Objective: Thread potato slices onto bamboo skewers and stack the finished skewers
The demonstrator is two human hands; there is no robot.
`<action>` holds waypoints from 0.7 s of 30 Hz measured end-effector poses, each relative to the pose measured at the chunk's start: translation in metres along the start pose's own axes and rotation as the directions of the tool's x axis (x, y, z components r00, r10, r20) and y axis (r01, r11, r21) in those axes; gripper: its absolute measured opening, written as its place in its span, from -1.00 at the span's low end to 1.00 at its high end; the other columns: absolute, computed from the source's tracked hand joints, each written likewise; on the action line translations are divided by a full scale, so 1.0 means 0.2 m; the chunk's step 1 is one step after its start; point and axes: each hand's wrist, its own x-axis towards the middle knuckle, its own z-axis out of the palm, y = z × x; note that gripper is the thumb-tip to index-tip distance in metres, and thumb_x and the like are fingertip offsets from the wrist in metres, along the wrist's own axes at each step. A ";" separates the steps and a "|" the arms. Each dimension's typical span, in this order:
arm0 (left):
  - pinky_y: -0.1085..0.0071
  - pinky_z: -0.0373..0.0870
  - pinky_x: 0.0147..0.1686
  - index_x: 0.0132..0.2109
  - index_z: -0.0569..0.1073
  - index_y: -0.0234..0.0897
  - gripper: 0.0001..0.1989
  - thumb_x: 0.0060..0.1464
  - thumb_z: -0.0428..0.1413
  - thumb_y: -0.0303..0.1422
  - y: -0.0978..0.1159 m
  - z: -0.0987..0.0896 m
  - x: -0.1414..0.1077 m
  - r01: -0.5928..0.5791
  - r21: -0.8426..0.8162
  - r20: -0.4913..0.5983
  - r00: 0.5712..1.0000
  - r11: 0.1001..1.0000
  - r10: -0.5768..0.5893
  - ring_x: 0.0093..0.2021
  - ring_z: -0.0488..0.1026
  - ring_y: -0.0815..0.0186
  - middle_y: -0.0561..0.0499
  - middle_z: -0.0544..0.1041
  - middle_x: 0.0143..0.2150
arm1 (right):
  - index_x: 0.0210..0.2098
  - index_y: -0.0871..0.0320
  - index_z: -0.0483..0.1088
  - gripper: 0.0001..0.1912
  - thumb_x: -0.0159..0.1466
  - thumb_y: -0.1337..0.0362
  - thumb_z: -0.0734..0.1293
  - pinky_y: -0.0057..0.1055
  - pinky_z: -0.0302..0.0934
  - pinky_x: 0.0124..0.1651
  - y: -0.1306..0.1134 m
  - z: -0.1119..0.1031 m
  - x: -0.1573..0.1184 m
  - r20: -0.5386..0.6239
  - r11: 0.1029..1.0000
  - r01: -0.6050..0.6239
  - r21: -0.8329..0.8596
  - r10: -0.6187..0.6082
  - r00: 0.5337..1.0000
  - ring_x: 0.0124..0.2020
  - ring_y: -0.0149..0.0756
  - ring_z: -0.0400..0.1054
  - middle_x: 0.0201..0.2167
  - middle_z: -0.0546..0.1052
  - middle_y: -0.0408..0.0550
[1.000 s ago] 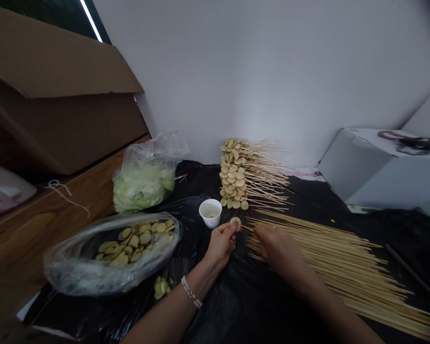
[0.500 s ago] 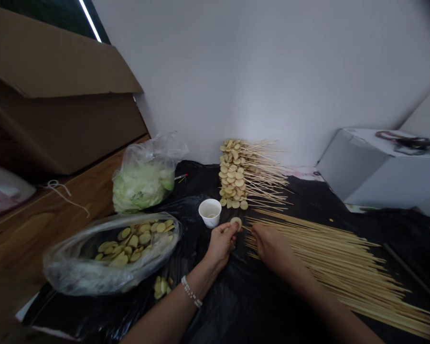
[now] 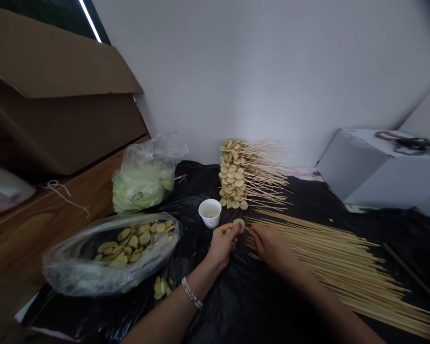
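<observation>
Between the thumb and fingers of my left hand [image 3: 222, 242] is a round, pale potato slice [image 3: 240, 224]. My right hand [image 3: 270, 244] is closed just to its right, pinching a thin wooden skewer whose tip points at the slice; most of that skewer is hidden by the hand. Under and beyond my right hand a wide spread of bare skewers [image 3: 337, 258] lies on black plastic. Behind both hands is a stack of skewered potato slices [image 3: 232, 179], their sticks pointing right. A white paper cup [image 3: 209, 213] stands just left of my left hand.
An open clear bag of potato slices [image 3: 129, 243] lies at left, a few loose slices [image 3: 162, 286] beside it. Behind it sits a bag of cut cabbage [image 3: 143, 184]. A cardboard box [image 3: 57, 124] is at far left, a white box [image 3: 380, 167] at right, a wall behind.
My left hand and the potato slice have shifted slightly to the right, closer to my right hand. My right hand has stayed almost in place.
</observation>
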 end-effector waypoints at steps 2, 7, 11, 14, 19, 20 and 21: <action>0.57 -0.10 -0.66 -0.42 0.50 -0.39 -0.54 -0.33 0.33 -0.05 0.01 -0.01 0.00 -0.010 -0.016 -0.011 1.000 1.000 0.010 -0.68 0.08 0.57 0.14 0.26 -0.67 | -0.38 0.16 0.36 -0.71 0.35 0.32 0.07 -0.45 -0.02 -0.35 0.00 0.00 0.00 -0.002 1.000 0.006 -0.003 -0.006 1.000 -0.40 -0.35 0.34 -0.43 0.51 -0.04; 0.55 -0.12 -0.67 -0.45 0.49 -0.38 -0.57 -0.30 0.32 -0.07 0.01 0.02 -0.03 -0.014 0.044 0.039 0.999 0.999 0.012 -0.69 0.09 0.56 0.14 0.25 -0.68 | -0.38 0.17 0.35 -0.73 0.33 0.38 0.07 -0.44 -0.02 -0.35 -0.01 0.03 -0.01 -0.008 0.999 -0.012 -0.040 0.012 1.000 -0.39 -0.34 0.35 -0.44 0.51 -0.03; 0.54 -0.12 -0.67 -0.45 0.48 -0.38 -0.57 -0.31 0.33 -0.07 0.01 0.04 -0.05 -0.003 0.063 0.056 0.998 0.998 -0.001 -0.69 0.09 0.57 0.14 0.26 -0.68 | -0.38 0.17 0.36 -0.73 0.32 0.38 0.08 -0.43 -0.03 -0.37 -0.03 0.04 -0.01 -0.023 0.999 -0.023 -0.028 0.022 0.999 -0.41 -0.33 0.36 -0.43 0.52 -0.03; 0.55 -0.11 -0.67 -0.46 0.47 -0.37 -0.58 -0.32 0.33 -0.08 0.00 0.04 -0.05 0.001 0.057 0.059 0.998 0.998 -0.004 -0.68 0.11 0.56 0.15 0.26 -0.68 | -0.38 0.17 0.36 -0.73 0.33 0.35 0.08 -0.43 -0.02 -0.37 -0.02 0.03 -0.01 -0.029 1.000 -0.025 -0.017 0.024 0.999 -0.42 -0.33 0.35 -0.44 0.52 -0.03; 0.59 -0.08 -0.70 -0.43 0.49 -0.41 -0.63 -0.21 0.31 -0.14 0.02 0.03 -0.03 0.055 -0.070 0.090 0.995 0.996 -0.048 -0.69 0.13 0.58 0.10 0.33 -0.64 | -0.37 0.15 0.36 -0.71 0.35 0.31 0.06 -0.44 0.02 -0.34 0.00 0.00 0.00 -0.114 0.999 -0.022 0.047 0.027 0.993 -0.41 -0.33 0.34 -0.44 0.51 -0.04; 0.61 -0.05 -0.70 -0.40 0.49 -0.42 -0.66 -0.17 0.30 -0.17 0.04 0.03 -0.02 0.107 -0.149 0.093 0.991 0.983 -0.094 -0.68 0.16 0.59 0.07 0.38 -0.59 | -0.36 0.15 0.36 -0.70 0.35 0.30 0.05 -0.45 0.03 -0.33 0.00 -0.01 0.00 -0.142 0.998 -0.023 0.060 0.031 0.989 -0.41 -0.33 0.35 -0.44 0.50 -0.04; 0.64 0.00 -0.70 -0.37 0.49 -0.43 -0.69 -0.11 0.28 -0.22 0.06 0.02 -0.02 0.182 -0.247 0.098 0.982 0.952 -0.162 -0.66 0.19 0.59 0.03 0.41 -0.53 | -0.36 0.16 0.36 -0.70 0.35 0.30 0.05 -0.45 0.04 -0.32 0.01 -0.02 0.00 -0.164 0.997 -0.022 0.070 0.033 0.986 -0.41 -0.33 0.35 -0.45 0.50 -0.04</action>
